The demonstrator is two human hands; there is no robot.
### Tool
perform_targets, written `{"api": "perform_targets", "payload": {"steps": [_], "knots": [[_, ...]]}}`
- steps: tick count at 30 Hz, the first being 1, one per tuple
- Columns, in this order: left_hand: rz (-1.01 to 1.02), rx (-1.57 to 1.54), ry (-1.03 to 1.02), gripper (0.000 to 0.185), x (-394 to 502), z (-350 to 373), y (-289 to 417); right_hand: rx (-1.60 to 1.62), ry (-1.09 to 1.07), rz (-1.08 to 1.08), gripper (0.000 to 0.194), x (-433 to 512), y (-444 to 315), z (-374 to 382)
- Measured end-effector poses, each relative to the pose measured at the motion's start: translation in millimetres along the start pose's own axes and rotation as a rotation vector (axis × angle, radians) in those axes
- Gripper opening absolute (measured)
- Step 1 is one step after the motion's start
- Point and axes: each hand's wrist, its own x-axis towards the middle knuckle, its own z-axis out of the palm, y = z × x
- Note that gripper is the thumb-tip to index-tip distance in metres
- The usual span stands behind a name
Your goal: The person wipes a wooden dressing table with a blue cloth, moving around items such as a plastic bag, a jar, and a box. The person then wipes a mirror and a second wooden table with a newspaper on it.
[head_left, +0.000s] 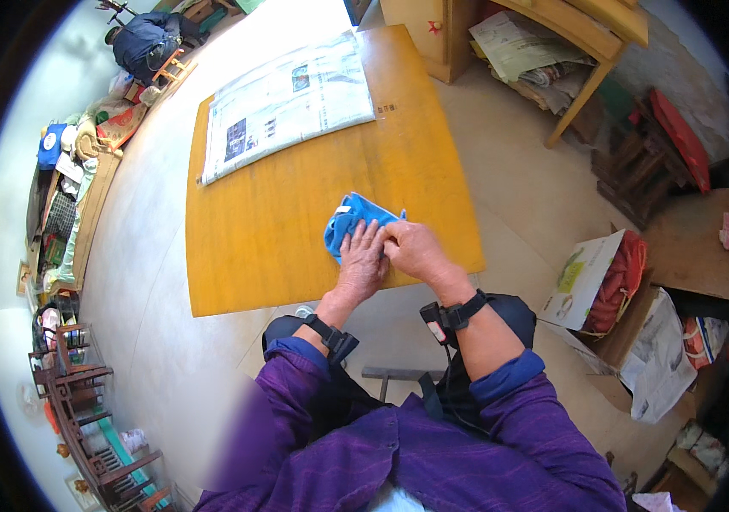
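A folded blue cloth [360, 210] with pale edging and a small white tag lies near the front edge of a yellow wooden table [268, 237]. My left hand [362, 260] rests on top of it, palm down with the fingers stretched out. At the cloth's right side, my right hand [417, 248] has its fingers bent and pinched on the edge. The two hands touch or nearly touch, and they hide the lower right part of the cloth. Farther back on the table a printed newspaper [294, 105] is spread out.
A person [147, 45] in dark clothing sits bent over at the far left. To my right, a cardboard carton [585, 275] holds a red net bag [620, 281]. Newspapers [531, 57] fill a wooden desk's shelf. Dark wooden chairs [73, 397] stand along the left wall.
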Motion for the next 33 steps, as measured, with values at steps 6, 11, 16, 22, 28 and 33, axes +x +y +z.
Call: {"api": "perform_targets", "payload": {"steps": [6,11,16,22,28,33], "knots": [[0.204,0.25,-0.026,0.072,11.9,13.8,36.3,0.045,0.057,-0.017,0.013,-4.1,-8.1,-9.5],[0.282,0.066,-0.048,0.067,33.6,14.5,53.7,0.154,0.205,-0.026,0.011,-1.9,-5.7,-22.4],[0.339,-0.001,-0.06,0.062,73.7,17.5,72.5,0.135,0.235,-0.056,0.011,-0.8,0.0,-30.9],[0.347,-0.076,-0.077,0.056,128.9,18.1,78.3,0.14,0.293,-0.138,0.011,0.1,-2.4,-41.6],[0.275,-0.106,-0.09,0.047,174.4,15.1,79.6,0.201,0.338,-0.137,0.013,5.8,-2.0,-57.1],[0.16,-0.129,0.09,0.051,195.9,19.9,76.5,0.265,0.373,-0.146,0.012,8.3,1.5,-64.5]]}}
